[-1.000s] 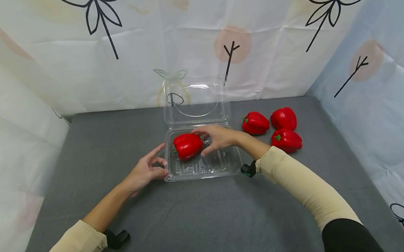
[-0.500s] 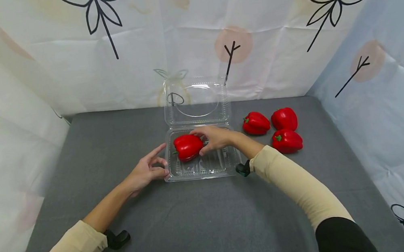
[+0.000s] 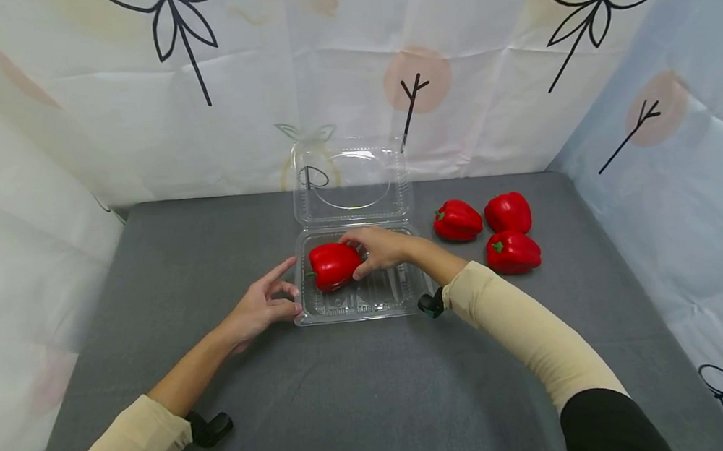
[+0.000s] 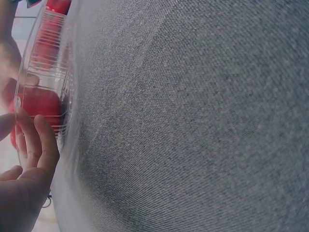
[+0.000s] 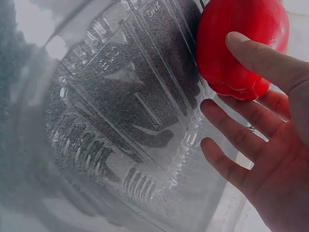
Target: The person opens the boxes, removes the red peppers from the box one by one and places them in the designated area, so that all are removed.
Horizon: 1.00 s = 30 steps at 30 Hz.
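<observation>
A clear plastic clamshell container [image 3: 370,310] lies on the table with its lid [image 3: 352,201] raised at the back. In its left part sits a red bell pepper [image 3: 333,266], stem end to the left. My right hand [image 3: 379,247] holds this pepper's right end, the thumb on its near side in the right wrist view and some fingertips hidden behind it. At the container's left edge, my left hand [image 3: 263,304] rests with loosely bent fingers, its fingertips touching the side wall or close to it in the left wrist view.
Three more red bell peppers lie right of the container: one nearest it [image 3: 458,220], one at the back right [image 3: 508,213] and one in front [image 3: 513,252]. Grey cloth [image 3: 377,391] covers the table. A patterned white curtain [image 3: 248,135] stands behind it.
My right hand has shifted slightly left and toward me, closing in on the pepper, which has moved a little the same way. The left hand stays in place.
</observation>
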Motion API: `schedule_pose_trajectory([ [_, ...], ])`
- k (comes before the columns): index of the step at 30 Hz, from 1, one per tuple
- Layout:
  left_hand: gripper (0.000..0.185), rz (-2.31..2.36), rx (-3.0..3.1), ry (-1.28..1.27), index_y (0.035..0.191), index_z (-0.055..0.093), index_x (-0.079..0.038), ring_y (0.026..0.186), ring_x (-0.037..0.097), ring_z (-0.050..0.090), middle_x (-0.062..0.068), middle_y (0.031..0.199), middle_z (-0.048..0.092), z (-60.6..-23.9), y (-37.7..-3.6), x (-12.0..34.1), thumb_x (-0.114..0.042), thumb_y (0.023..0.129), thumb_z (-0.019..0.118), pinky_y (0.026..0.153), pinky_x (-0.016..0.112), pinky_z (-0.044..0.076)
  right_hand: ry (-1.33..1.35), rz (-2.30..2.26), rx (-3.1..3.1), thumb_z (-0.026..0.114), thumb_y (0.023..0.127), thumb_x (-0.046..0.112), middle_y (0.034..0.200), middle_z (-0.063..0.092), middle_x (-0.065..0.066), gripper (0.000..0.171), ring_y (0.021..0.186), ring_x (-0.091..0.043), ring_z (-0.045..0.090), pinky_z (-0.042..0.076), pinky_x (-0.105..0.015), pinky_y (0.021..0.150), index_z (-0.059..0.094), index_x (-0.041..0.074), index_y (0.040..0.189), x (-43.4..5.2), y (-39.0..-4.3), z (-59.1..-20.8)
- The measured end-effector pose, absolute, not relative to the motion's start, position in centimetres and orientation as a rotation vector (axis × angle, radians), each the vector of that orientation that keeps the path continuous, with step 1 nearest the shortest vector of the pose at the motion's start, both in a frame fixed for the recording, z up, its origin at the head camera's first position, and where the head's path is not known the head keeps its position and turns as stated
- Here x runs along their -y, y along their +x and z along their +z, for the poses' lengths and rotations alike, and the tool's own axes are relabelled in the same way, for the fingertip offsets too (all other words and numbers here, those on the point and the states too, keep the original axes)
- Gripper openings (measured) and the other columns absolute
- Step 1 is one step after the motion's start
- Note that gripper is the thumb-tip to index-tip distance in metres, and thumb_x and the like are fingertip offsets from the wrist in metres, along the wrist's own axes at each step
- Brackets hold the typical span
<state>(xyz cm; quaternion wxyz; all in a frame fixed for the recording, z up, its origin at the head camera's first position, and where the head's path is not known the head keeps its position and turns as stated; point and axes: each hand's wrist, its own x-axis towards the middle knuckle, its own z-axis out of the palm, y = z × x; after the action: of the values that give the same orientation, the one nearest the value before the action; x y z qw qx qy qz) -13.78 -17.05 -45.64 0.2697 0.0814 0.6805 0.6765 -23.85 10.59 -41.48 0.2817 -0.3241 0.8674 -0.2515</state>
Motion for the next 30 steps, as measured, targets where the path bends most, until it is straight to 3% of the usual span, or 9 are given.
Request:
schedule_pose_trajectory([
  [21, 0.089, 1.838, -1.836, 0.240, 0.160, 0.017, -0.018, 0.079, 0.015, 0.063, 0.013, 0.106, 0.049, -45.4, -13.6, 17.0, 0.007, 0.089, 0.064, 0.080, 0.032, 0.057, -0.904, -0.631, -2.338, 0.082, 0.081, 0.012, 0.129, 0.062, -0.017, 0.067, 0.113, -0.028, 0.062, 0.050, -0.036, 0.097, 0.050, -0.001, 0.138, -11.4, -23.0, -40.4],
  [30, 0.089, 1.841, -1.848, 0.249, 0.160, 0.017, -0.018, 0.078, 0.016, 0.064, 0.013, 0.105, 0.049, -45.4, -13.6, 16.9, 0.007, 0.089, 0.065, 0.079, 0.033, 0.057, -0.929, -0.662, -2.330, 0.081, 0.082, 0.011, 0.129, 0.062, -0.015, 0.065, 0.113, -0.028, 0.063, 0.049, -0.043, 0.099, 0.051, 0.000, 0.138, -13.1, -22.2, -38.9],
])
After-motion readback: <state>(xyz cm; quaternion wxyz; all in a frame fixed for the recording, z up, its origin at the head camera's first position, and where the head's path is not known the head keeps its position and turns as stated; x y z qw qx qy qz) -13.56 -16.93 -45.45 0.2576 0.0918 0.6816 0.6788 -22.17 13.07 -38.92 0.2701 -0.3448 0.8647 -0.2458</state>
